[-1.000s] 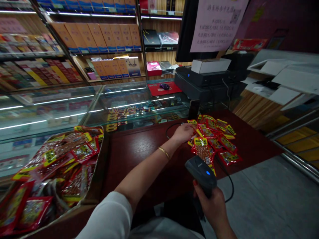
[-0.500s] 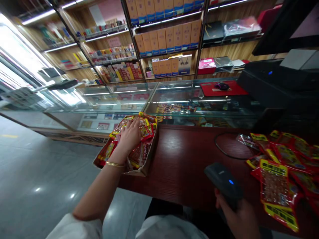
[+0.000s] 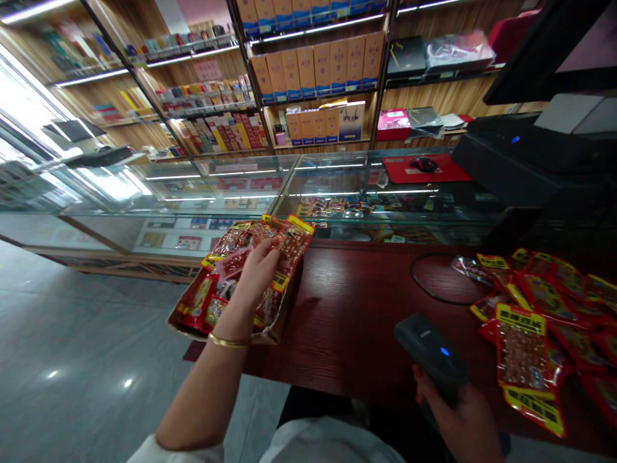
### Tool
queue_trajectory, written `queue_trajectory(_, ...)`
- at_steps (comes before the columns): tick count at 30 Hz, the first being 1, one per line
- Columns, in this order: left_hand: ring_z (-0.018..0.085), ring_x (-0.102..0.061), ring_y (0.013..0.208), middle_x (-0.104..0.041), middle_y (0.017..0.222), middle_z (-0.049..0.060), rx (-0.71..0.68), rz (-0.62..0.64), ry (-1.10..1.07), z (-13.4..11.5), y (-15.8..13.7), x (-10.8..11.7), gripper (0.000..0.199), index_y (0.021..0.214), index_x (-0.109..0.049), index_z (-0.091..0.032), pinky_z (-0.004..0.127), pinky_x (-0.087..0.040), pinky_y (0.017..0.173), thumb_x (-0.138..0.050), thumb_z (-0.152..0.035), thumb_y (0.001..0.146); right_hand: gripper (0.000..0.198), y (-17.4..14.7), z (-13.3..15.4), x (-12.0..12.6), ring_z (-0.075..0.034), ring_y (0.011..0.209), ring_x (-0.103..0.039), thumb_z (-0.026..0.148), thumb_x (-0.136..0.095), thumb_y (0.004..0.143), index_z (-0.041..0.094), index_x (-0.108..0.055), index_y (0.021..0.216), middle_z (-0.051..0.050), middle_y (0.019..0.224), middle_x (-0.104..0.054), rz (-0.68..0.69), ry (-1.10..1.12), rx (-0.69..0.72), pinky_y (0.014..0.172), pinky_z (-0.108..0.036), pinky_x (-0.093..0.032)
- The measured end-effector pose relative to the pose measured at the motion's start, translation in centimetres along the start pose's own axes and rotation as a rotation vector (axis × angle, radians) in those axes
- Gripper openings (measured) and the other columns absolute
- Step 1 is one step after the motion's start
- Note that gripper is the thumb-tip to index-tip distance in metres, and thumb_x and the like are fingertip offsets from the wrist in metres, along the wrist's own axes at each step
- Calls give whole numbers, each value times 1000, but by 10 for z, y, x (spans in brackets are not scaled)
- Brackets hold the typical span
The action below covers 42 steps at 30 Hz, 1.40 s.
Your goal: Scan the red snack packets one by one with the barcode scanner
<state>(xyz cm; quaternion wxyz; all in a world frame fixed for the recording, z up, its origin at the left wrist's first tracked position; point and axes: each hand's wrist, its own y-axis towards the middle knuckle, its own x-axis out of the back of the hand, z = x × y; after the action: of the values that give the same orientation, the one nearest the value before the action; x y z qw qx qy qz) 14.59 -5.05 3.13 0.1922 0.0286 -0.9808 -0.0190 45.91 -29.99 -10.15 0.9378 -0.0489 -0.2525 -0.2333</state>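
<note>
Head view: left hand at centre left pinching a red snack packet above the cardboard box; right hand at lower right wrapped round the scanner. Best to lift the packet flat, barcode toward the scanner

- Snack packet: red with yellow bands and a clear window, lifted tilted just above the cardboard box of like packets at the tabletop's left end.
- Barcode scanner: dark grey, blue light lit, held over the tabletop's near edge, well right of the box.
</note>
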Motion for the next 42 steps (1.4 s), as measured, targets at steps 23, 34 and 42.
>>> queue_trajectory(23,16,-71,73,-78,93,3,270,356,-788,46,-22,-161,58,116,-71,-19,28,-55,73,-87,-19,61,54,9,23,2,-23,57,-70,73,-66,86,24,-64,62,-5,58,-71,-53,27,-19,57,-30,-54)
queue_trajectory(34,14,-68,74,-75,85,1,410,253,-993,59,-11,-170,40,97,-69,-17,27,-53,76,-88,-30,64,52,9,22,-2,-24,58,-71,70,-65,87,25,-63,62,-5,60,-72,-9,39,-39,56,-29,-53)
queue_trajectory(42,14,-69,77,-74,89,1,336,337,-938,63,-19,-175,51,105,-63,-18,28,-53,80,-82,-9,59,53,10,23,-4,-21,51,-66,70,-66,87,25,-61,60,-3,53,-66,11,20,-24,53,-28,-53)
